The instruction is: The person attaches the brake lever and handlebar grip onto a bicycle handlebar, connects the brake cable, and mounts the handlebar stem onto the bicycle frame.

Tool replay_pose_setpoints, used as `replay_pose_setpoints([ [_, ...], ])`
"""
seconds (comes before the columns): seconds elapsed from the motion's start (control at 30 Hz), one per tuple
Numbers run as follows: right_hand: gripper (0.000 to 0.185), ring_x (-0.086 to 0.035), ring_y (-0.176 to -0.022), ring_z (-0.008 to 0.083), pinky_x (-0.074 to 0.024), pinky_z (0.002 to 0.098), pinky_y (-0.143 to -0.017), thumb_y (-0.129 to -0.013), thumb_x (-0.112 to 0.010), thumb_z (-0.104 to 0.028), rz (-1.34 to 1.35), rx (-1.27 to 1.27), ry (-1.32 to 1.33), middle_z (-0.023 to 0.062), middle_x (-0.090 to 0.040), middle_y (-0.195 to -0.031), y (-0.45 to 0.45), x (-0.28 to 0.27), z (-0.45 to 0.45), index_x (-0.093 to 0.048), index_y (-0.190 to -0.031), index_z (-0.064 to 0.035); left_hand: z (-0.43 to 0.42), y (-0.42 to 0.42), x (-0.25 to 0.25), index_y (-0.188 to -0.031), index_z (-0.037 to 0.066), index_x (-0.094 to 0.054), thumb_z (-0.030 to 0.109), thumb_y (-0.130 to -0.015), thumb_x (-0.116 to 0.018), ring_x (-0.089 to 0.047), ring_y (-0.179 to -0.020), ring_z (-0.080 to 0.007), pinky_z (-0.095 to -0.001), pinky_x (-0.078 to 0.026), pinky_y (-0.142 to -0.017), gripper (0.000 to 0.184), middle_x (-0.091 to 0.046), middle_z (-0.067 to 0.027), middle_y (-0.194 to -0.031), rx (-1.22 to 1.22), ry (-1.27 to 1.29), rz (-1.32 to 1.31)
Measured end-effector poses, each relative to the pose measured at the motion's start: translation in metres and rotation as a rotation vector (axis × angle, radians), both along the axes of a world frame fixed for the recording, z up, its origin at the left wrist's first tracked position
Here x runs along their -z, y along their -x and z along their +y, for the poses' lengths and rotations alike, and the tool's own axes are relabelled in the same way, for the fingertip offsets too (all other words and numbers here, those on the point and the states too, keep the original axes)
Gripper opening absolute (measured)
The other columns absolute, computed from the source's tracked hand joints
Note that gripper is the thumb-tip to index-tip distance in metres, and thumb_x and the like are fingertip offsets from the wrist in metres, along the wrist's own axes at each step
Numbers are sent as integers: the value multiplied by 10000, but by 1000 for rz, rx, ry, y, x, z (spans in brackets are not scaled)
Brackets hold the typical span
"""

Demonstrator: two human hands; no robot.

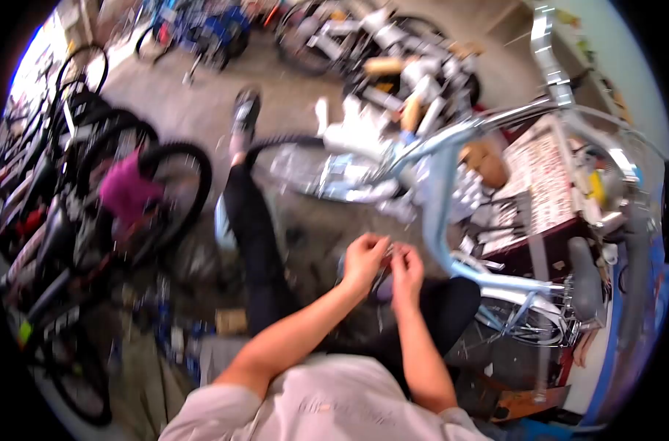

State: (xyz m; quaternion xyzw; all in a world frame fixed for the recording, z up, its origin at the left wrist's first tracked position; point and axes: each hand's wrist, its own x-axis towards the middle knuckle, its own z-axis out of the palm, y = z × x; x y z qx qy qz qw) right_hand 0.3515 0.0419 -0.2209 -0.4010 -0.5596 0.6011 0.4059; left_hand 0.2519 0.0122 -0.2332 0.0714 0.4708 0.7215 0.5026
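Small part (pixel 388 251), too blurred to identify, is held between the left hand (pixel 365 263) and the right hand (pixel 406 273), in front of the pale shirt (pixel 334 397) and above the gap between the legs. The left grip looks pinched together on it, and the right fingertips seem clamped on it too, from the other side. The step in hand looks like fine fingertip work; the next move calls, I judge, for a steady pinch, since so little a thing could slip to the floor (pixel 169 92) and be lost in the clutter.

A light blue bicycle frame (pixel 439 198) stands just right of the right hand, and the bent right knee (pixel 456 305) is beside that forearm; both would hinder a reach that way. Ahead lie clear plastic wrap (pixel 342 173) and a pile of wrapped parts (pixel 423 77). A row of bicycles (pixel 57 234) crowds the left, with a pink cover (pixel 129 189) on one.
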Motion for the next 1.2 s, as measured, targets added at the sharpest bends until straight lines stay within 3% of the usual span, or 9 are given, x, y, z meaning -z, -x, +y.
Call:
replay_pose_setpoints([
  [0.5, 185, -579, -796, 143, -481, 301, -717, -901, -572, -178, 24, 113, 825, -2, -603, -876, -50, 196, 38, -637, -1040, -74, -28, 141, 130, -970, 52, -619, 243, -983, -641, -653, -724, -126, -271, -523, -609, 193, -645, -15, -845, 64, 290, 122],
  [0.63, 218, -586, -712, 153, -469, 289, -637, -899, -662, -265, -271, 91, 719, -3, -613, -813, -35, 233, 65, -675, -966, -58, -8, 177, 155, -964, 57, -614, 265, -985, -636, -644, -720, -118, -267, -503, -603, 210, -643, -10, -851, 117, 328, 143],
  [0.73, 249, -631, -747, 165, -499, 300, -657, -891, -680, -264, -922, -221, 387, 28, -681, -880, -28, 262, 72, -682, -970, -28, -4, 186, 169, -946, 58, -623, 285, -977, -642, -621, -727, -104, -266, -476, -616, 230, -641, -4, -847, 170, 408, 130],
  [0.83, 565, -684, -1027, 356, -528, 440, -850, -805, -755, -417, -1522, -416, 83, 231, -704, -1060, -24, 296, 74, -616, -1201, -39, 2, 186, 165, -942, 58, -632, 295, -972, -643, -600, -736, -93, -260, -458, -649, 239, -638, 0, -842, 177, 437, 77],
  [0.93, 808, -659, -1063, 403, -507, 481, -891, -783, -772, -466, -1559, -133, 187, 235, -685, -1143, -24, 340, 68, -448, -1393, -47, 5, 188, 161, -949, 62, -635, 287, -972, -647, -592, -734, -88, -254, -454, -662, 226, -641, 4, -840, 164, 424, 58],
  [1.03, 641, -669, -1007, 407, -493, 500, -876, -809, -705, -464, -1403, 125, 6, 225, -707, -1072, -68, 432, 65, -594, -1282, -47, 5, 187, 165, -951, 62, -635, 282, -974, -647, -591, -737, -83, -254, -454, -662, 221, -641, 8, -842, 155, 415, 44],
  [1.1, 417, -687, -932, 385, -490, 489, -830, -813, -618, -429, -1342, -300, 329, 211, -721, -928, -41, 388, 87, -750, -957, -61, 5, 187, 162, -948, 66, -635, 281, -974, -646, -590, -734, -77, -253, -455, -663, 217, -641, 12, -840, 159, 423, 30],
  [1.13, 384, -689, -813, 340, -486, 458, -765, -799, -554, -387, -1237, -118, 192, 193, -702, -793, -26, 380, 82, -732, -695, -63, 5, 187, 161, -947, 68, -637, 281, -975, -645, -590, -732, -76, -252, -455, -662, 215, -642, 13, -838, 163, 413, 36],
  [1.2, 363, -677, -781, 323, -485, 433, -740, -797, -559, -363, -1166, -122, 236, 182, -695, -774, 1, 351, 90, -725, -712, -52, 5, 185, 161, -947, 72, -640, 283, -979, -642, -589, -724, -75, -250, -455, -658, 214, -642, 14, -832, 167, 393, 38],
])
